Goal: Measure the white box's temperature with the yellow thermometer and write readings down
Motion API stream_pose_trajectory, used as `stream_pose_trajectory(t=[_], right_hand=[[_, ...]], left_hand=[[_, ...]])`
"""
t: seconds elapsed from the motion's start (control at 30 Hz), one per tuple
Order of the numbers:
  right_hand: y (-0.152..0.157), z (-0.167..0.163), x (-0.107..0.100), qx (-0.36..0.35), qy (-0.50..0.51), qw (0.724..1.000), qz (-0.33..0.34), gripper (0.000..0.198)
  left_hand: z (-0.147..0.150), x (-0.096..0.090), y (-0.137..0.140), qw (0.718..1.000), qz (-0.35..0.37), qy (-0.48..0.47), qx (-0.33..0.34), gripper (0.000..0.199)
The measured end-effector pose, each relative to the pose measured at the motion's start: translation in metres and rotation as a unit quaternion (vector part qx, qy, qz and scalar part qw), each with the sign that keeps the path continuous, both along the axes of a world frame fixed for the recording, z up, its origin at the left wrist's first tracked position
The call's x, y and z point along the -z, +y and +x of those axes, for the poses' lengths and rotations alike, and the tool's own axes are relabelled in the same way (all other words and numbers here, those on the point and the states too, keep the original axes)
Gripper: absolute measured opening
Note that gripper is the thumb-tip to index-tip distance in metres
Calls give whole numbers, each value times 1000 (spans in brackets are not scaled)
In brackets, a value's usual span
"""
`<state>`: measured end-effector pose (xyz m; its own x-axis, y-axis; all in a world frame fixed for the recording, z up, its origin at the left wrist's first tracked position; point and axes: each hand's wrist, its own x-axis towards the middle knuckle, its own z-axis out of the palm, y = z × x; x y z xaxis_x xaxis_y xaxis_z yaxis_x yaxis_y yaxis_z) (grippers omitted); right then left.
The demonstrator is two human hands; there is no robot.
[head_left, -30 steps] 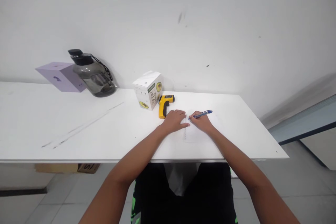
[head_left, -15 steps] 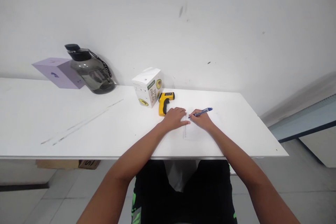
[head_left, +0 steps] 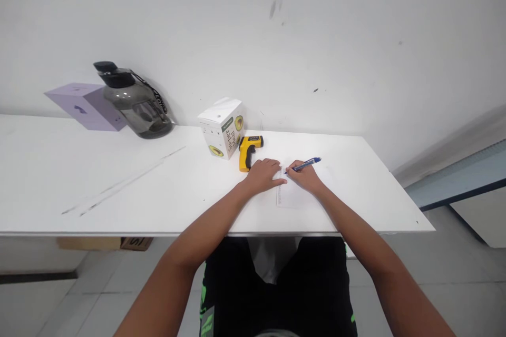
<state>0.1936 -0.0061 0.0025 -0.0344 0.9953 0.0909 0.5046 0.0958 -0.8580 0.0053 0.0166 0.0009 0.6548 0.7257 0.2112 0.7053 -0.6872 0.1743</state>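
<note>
A blue pen [head_left: 308, 164] is gripped in my right hand [head_left: 303, 176], its tip down on a small white sheet of paper [head_left: 293, 197]. Along the sheet's left side runs a strip of faint marks, too small to read. My left hand [head_left: 262, 175] lies flat at the left edge of the paper, fingers stretched and thumb apart, holding nothing. Just beyond it a yellow and black infrared thermometer gun [head_left: 247, 151] lies on the white table [head_left: 158, 195].
Behind the thermometer stands a white box with avocado pictures [head_left: 221, 129]. Farther left are a grey translucent water bottle [head_left: 138, 108] and a lilac box [head_left: 87, 108] near the wall. Under the table a cardboard box [head_left: 90, 243] shows.
My right hand and the pen have shifted very slightly over the paper. The whole view has tilted a little; my left hand stays in place on the sheet.
</note>
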Motion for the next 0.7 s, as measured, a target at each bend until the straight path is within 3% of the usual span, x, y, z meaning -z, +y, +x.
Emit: stream_pose_trajectory(t=[0.7], right_hand=[[0,-1,-1,9,-1,1000,0,19]], left_hand=[[0,0,0,1000,-13,-1,-1,49]])
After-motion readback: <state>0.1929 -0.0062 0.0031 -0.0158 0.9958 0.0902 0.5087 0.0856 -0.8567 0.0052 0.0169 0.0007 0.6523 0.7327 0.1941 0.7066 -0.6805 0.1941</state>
